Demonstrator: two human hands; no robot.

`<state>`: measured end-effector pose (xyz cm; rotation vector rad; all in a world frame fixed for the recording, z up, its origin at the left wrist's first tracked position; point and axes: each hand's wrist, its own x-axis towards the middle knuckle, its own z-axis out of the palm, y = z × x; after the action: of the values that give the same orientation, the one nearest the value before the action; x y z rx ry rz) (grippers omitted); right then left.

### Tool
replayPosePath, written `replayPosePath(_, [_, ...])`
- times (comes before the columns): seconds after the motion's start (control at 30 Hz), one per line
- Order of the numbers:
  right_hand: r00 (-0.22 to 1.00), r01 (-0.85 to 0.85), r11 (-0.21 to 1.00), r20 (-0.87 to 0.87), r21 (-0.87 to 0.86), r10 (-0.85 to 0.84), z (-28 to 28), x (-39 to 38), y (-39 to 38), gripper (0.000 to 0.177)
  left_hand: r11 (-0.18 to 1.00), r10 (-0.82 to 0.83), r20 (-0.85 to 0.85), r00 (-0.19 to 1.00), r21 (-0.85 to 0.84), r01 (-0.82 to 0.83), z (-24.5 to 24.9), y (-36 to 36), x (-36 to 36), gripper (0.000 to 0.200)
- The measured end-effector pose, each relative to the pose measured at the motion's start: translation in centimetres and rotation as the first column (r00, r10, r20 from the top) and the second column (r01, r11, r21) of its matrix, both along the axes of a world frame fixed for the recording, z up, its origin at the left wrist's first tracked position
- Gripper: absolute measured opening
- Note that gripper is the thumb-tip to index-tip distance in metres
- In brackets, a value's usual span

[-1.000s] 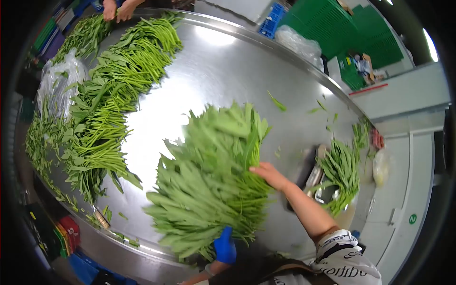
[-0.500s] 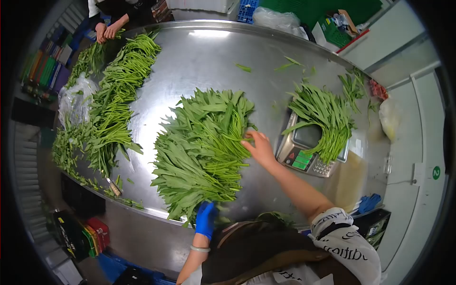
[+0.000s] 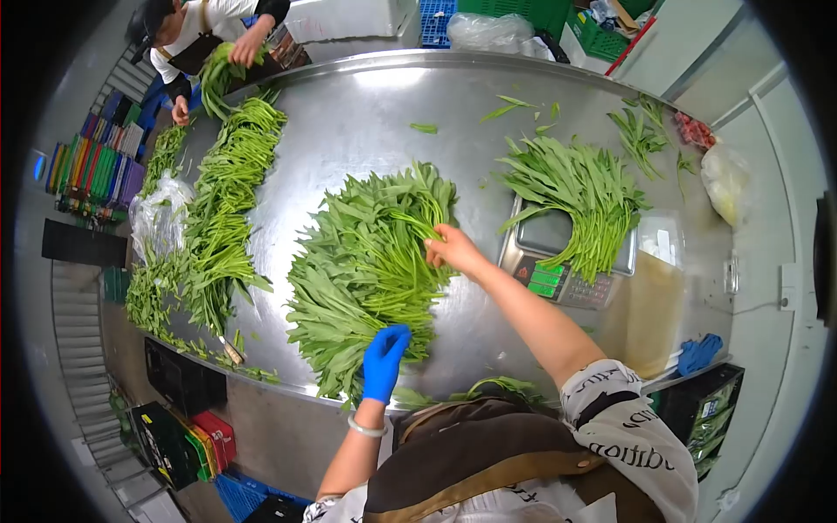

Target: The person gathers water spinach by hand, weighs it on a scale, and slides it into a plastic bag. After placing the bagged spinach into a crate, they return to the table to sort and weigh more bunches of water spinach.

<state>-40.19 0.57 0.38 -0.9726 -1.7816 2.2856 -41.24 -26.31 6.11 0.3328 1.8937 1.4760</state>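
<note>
A large heap of water spinach (image 3: 362, 270), leaves to the left and cut stems to the right, lies in the middle of the steel table. At its right edge my bare right hand (image 3: 455, 251) has its fingers closed round a few stems. My left hand (image 3: 384, 362), in a blue glove, is over the near part of the heap, fingers drawn together; whatever they hold is hidden. To the right, a bunch of water spinach (image 3: 580, 205) rests on a digital scale (image 3: 567, 288), covering part of its pan.
A long row of water spinach (image 3: 228, 192) lies along the left, beside a clear plastic bag (image 3: 161, 218) and a knife (image 3: 231, 350). A co-worker (image 3: 214, 35) handles greens at the far left. A blue glove (image 3: 699, 355) lies by the right edge.
My left hand has risen from the near edge onto the heap. My right hand has shifted slightly left, still at the stems. The co-worker has lifted a bunch of greens.
</note>
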Motion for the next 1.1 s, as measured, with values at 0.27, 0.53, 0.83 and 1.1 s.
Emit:
replayPosePath(0.27, [0.991, -0.117, 0.770, 0.125, 0.628, 0.048, 0.7, 0.2, -1.5, 0.037, 0.785, -0.468, -0.873, 0.134, -0.341, 0.517, -2.4, 12.8, -8.2, 0.026])
replayPosePath(0.53, [0.954, 0.153, 0.829, -0.299, 0.537, 0.018, 9.5, 0.2, -0.9, 0.024, 0.691, -0.643, -0.765, 0.030, -0.563, 0.454, -7.5, 14.6, -8.7, 0.042])
replayPosePath(0.83, [0.537, 0.826, 0.420, -0.754, 0.376, -0.379, 17.8, 15.5, 9.8, 0.019, 0.692, -0.619, -0.785, -0.026, -0.560, 0.456, -5.3, 13.8, -8.4, 0.048])
replayPosePath(1.1, [0.679, 0.113, 0.332, 0.171, 0.937, -0.714, 5.1, 21.7, 11.9, 0.031, 0.691, -0.623, -0.782, -0.007, -0.555, 0.463, -5.0, 14.3, -8.3, 0.048])
